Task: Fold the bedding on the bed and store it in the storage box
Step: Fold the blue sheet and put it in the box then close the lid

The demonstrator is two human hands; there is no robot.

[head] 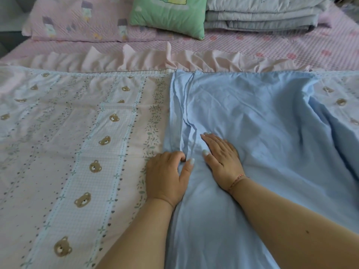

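We read no brand, label or writing anywhere on the fabrics; the only markings are printed patterns. The bedding (81, 144), a pale cover printed with brown bears and striped floral bands, lies spread across the near part of the bed (272, 49). Its printed stripes run away from us toward the head of the bed, slanting slightly to the right. Its plain blue underside (262, 133) is turned over onto the right half, and the edge of that blue flap runs along the same line, from near us up to the pink ruffle (147, 59) at the cover's far edge. A narrow pleat creases the blue cloth beside that edge.

Our left hand (167, 175) sits at the flap's edge, fingers curled and pinching a ridge of blue cloth against the thumb. Our right hand (221, 158) lies just beside it, flat and released, palm pressing the blue cloth down, a thin red bracelet (236, 180) at the wrist.

The printed side to our left lies flat and open. Past the ruffle we see a strip of pink checked sheet, then a pink pillow (77, 20), a green cushion (169, 14) and a stack of folded grey quilts (260, 14) across the head of the bed. At far right the blue cloth bunches and drops away.
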